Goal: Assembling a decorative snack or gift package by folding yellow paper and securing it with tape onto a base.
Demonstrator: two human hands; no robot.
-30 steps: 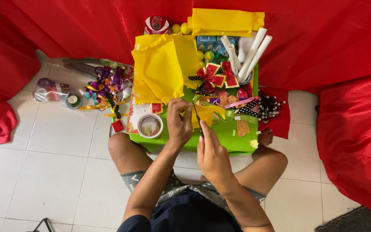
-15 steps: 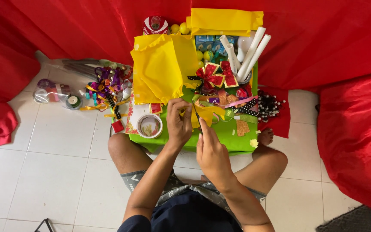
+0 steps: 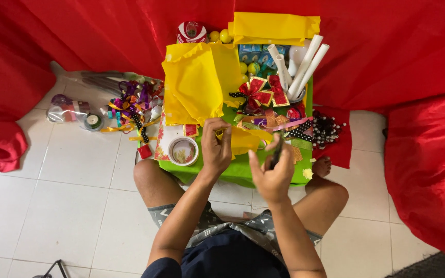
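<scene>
My left hand pinches the edge of a small yellow paper piece over the green table. Just to its right, my right hand grips a dark slim tool, apparently scissors, whose tip meets the yellow paper. A large crumpled yellow sheet lies behind my left hand. Red and gold ribbon bows sit at the table's middle. A round tape roll rests left of my left hand.
White paper rolls stand in a cup at the back right. A folded yellow sheet lies at the far edge. Loose colourful ribbons and small jars lie on the white tile floor to the left. Red cloth surrounds everything.
My right hand has shifted slightly right and raised the dark tool towards the yellow paper. The left hand keeps its hold in the same place.
</scene>
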